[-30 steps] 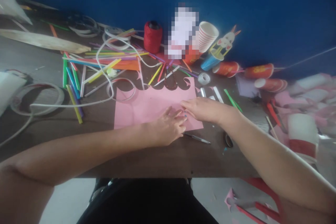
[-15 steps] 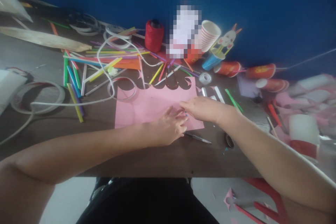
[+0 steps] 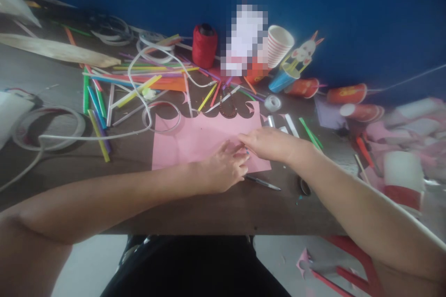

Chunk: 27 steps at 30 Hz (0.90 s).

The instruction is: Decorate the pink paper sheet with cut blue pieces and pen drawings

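Observation:
A sheet of pink paper (image 3: pixel 188 141) with scalloped cut-outs along its far edge lies on the table in front of me. My left hand (image 3: pixel 226 167) rests on its right half, fingers stretched out and apart. Just beside it, my right hand (image 3: pixel 265 143) bends down over the paper with its fingers closed. What it pinches is hidden; a small blue speck shows between the two hands. A pen (image 3: pixel 264 182) lies by the sheet's near edge, below my left fingertips.
Colourful straws (image 3: pixel 139 74), white cable (image 3: pixel 87 138) and a red thread spool (image 3: pixel 205 46) lie at the back left. Striped paper cups (image 3: pixel 279 47) and a clear tape roll (image 3: pixel 272 103) are behind the sheet. Black-handled scissors or a ring (image 3: pixel 305 186) sit near my right forearm.
Both hands stay almost in the same place on the pink paper. Only a very slight shift of the view is visible.

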Each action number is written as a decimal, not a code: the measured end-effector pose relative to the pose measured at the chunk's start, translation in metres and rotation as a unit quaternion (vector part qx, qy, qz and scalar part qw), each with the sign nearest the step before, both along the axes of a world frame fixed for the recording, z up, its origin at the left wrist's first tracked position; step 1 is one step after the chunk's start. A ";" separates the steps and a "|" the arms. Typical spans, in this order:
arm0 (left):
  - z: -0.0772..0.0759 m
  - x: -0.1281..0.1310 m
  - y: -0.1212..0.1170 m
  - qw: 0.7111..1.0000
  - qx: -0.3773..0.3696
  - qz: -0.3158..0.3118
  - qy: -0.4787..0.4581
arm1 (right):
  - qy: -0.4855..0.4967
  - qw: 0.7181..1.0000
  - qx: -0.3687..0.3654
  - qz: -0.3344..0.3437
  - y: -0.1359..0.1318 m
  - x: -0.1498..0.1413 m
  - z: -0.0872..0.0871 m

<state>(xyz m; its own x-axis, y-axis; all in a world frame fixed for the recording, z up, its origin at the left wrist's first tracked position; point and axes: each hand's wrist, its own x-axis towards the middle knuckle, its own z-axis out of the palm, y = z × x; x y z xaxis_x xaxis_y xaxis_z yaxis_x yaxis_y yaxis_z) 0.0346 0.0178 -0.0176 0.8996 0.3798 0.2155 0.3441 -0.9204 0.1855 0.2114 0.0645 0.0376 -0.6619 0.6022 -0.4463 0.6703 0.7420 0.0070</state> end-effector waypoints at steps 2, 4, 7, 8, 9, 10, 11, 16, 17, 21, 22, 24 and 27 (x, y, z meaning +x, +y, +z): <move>0.000 0.000 0.000 1.000 0.002 0.000 -0.001 | -0.003 1.000 0.000 0.000 0.000 0.000 0.000; 0.000 0.000 0.000 1.000 0.001 0.002 -0.004 | -0.006 1.000 -0.001 0.001 0.000 0.000 0.000; 0.000 0.000 0.000 1.000 0.000 0.000 0.000 | -0.006 1.000 0.006 0.002 0.000 -0.001 0.001; 0.000 0.000 0.000 1.000 0.001 -0.003 0.002 | -0.005 1.000 0.010 0.003 -0.001 -0.001 0.001; 0.000 0.000 0.000 1.000 0.002 -0.004 0.003 | -0.005 1.000 0.012 0.003 -0.001 -0.002 0.001; 0.000 0.000 0.000 1.000 0.002 -0.006 0.004 | -0.006 1.000 0.013 0.003 -0.001 -0.002 0.002; 0.000 0.000 0.000 1.000 0.002 -0.006 0.003 | -0.008 1.000 0.013 0.002 -0.001 -0.002 0.002; 0.001 0.000 0.000 1.000 0.002 -0.003 0.000 | -0.016 1.000 0.017 0.005 -0.001 -0.002 0.001; 0.001 0.000 0.000 1.000 0.003 -0.002 0.000 | -0.015 1.000 0.018 0.006 -0.001 -0.002 0.000; 0.002 0.000 0.001 1.000 0.012 -0.008 0.006 | -0.006 1.000 0.028 0.012 -0.002 0.000 -0.001; 0.002 0.000 0.001 1.000 0.013 -0.010 0.005 | -0.004 0.999 0.030 0.013 -0.002 0.001 -0.002; 0.003 -0.001 0.002 1.000 0.012 -0.013 -0.001 | -0.002 0.999 0.030 0.013 -0.002 0.002 -0.003; 0.004 -0.001 0.002 1.000 0.012 -0.008 -0.007 | -0.003 1.000 0.028 0.010 -0.002 0.003 -0.004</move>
<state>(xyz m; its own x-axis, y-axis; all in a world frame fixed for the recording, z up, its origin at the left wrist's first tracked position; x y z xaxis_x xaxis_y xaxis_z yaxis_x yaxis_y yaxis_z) 0.0333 0.0199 -0.0133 0.9020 0.3605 0.2376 0.3274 -0.9298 0.1682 0.2145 0.0629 0.0333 -0.6724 0.6128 -0.4152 0.6545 0.7542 0.0530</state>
